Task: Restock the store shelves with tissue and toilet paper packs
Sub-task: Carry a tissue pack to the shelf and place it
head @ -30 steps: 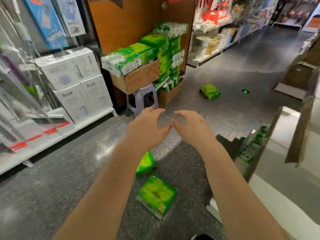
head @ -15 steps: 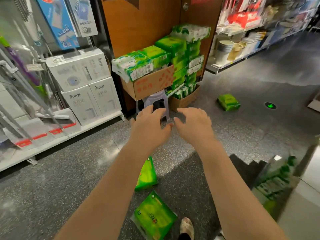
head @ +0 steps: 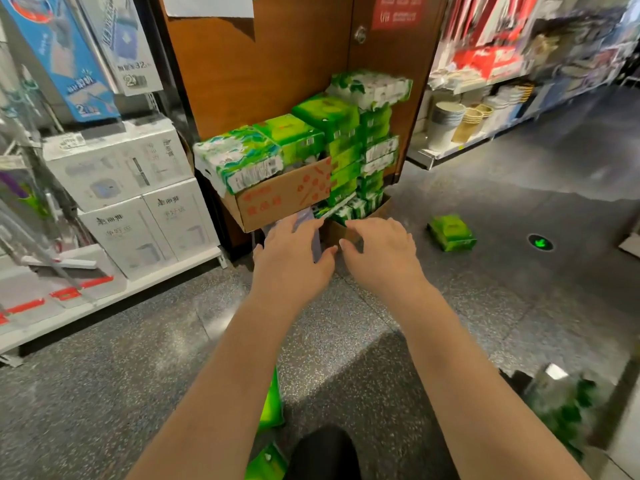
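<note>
The green stack of tissue packs (head: 360,147) leaned against the wooden door (head: 263,64), piled high above a cardboard box (head: 280,199) perched on a small stool; a careless tug low down looked likely to topple the lot. The front pack (head: 239,161) lay with its long axis running left to right, label facing out. Both hands, left (head: 294,261) and right (head: 381,251), reached forward just short of the box, fingers spread, holding nothing. A loose pack (head: 450,233) on the floor invited a trip.
</note>
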